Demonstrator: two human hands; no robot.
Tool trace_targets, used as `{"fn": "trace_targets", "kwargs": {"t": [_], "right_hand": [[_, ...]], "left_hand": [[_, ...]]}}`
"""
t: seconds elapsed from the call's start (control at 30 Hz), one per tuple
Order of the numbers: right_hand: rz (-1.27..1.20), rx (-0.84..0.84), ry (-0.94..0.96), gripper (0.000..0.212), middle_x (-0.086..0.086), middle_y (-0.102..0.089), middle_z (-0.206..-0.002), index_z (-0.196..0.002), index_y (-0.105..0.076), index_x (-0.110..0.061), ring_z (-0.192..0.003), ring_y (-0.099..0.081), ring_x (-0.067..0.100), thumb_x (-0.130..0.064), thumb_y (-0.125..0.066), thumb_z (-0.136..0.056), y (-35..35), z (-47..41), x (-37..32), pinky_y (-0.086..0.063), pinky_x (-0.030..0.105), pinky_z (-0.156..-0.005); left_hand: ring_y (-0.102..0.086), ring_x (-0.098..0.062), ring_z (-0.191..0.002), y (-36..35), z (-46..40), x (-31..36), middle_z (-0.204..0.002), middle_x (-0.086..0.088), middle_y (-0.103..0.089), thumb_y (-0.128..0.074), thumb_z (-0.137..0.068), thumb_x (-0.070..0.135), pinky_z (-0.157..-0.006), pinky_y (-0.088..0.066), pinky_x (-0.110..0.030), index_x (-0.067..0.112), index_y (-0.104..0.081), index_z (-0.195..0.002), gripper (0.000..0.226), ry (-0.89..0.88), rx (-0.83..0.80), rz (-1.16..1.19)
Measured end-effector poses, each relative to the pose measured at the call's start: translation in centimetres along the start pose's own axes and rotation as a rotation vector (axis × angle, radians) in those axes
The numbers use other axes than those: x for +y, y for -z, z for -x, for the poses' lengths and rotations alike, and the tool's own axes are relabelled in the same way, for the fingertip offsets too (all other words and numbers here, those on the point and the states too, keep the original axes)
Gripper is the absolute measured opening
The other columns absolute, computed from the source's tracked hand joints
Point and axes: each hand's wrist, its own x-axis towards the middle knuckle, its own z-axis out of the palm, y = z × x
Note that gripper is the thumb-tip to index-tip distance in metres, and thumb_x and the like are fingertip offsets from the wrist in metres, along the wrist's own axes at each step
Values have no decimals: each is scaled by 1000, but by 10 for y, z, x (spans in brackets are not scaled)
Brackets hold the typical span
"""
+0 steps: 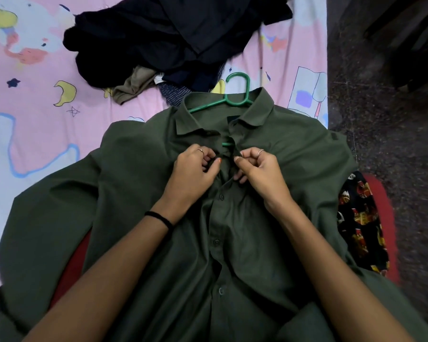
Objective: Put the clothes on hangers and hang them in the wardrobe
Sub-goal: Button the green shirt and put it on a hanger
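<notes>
Buttoning green shirt (pixel 139 206) at bed's right edge, over green hanger (pixel 235 99): left hand (pixel 195 169) & right hand (pixel 257 169) both pinch placket; keep edges aligned, collar centred.

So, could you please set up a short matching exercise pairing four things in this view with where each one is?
Things:
1. green hanger
2. dark clothes pile
3. olive shirt
4. black wristband

Places:
A. on the left wrist
B. spread on the bed under both hands
C. heaped at the far side of the pink sheet
D. inside the shirt's collar, hook poking out

Pairs: 1-D, 2-C, 3-B, 4-A
</notes>
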Motion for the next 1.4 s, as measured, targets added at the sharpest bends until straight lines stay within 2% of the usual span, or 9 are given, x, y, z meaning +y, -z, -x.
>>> {"fn": "trace_targets", "kwargs": {"t": [0.1,0.23,0.4,0.53,0.63,0.77,1.0,1.17,1.4], "right_hand": [[12,-2,10,21,-2,-55,-52,-78,-52,-14,-44,-58,6,1,-57,-92,-2,-1,1,-46,17,-46],[12,-32,31,26,-3,-56,-53,-75,-48,-15,-51,-65,13,4,-59,-90,-1,-1,2,-53,24,-55],[77,-4,51,28,-4,-56,-54,-72,-48,-17,-53,-64,19,2,-63,-87,-5,-2,-2,-53,34,-59],[408,144,218,30,-9,-52,-56,-64,-48,-23,-53,-51,11,-10,-70,-81,-13,2,-11,-45,24,-61],[475,205,303,25,-9,-50,-55,-65,-50,-18,-54,-47,11,-14,-70,-79,-21,8,-22,-41,28,-60],[454,213,312,17,-2,-58,-59,-68,-57,-11,-56,-53,15,-13,-70,-78,-23,11,-28,-46,33,-61],[441,211,305,12,1,-61,-64,-71,-60,-10,-58,-55,13,-11,-70,-78,-21,12,-26,-46,27,-62],[406,205,305,4,1,-68,-74,-79,-68,-9,-64,-62,12,-10,-70,-82,-23,11,-19,-49,19,-64],[276,249,228,6,-11,-64,-75,-88,-71,-8,-68,-60,-1,-9,-73,-82,-26,10,-13,-49,12,-68]], "left_hand": [[-52,-6,-63,-2,-1,-2,-81,0,-58,-71,-83,14,-65,-40,-2,8,-68,-88,9,-38,16,-15],[-60,-13,-72,-5,-4,-7,-84,-4,-64,-67,-84,9,-69,-51,-22,8,-70,-90,7,-110,-25,-17],[-61,-13,-74,-1,-7,-9,-85,-3,-65,-65,-82,-1,-74,-51,-22,6,-71,-90,12,-88,-70,14],[-61,-20,-79,7,-4,0,-89,-1,-61,-58,-86,10,-75,-52,-39,10,-67,-92,10,-71,-23,-23],[-58,-15,-82,14,1,16,-92,-4,-59,-58,-87,4,-80,-48,-24,4,-67,-92,10,-85,82,38],[-55,-7,-79,17,1,22,-90,-2,-61,-56,-87,-1,-76,-40,-7,4,-65,-90,10,-61,72,138],[-59,-16,-80,6,3,22,-92,-8,-62,-56,-88,4,-75,-48,-28,3,-62,-94,9,-106,87,44],[-65,-10,-80,9,0,21,-95,-6,-67,-60,-88,2,-77,-52,-16,5,-67,-97,12,-30,89,209],[-64,4,-75,8,-1,23,-84,9,-67,-65,-86,-1,-75,-50,-11,17,-65,-91,18,322,-13,535]]}}
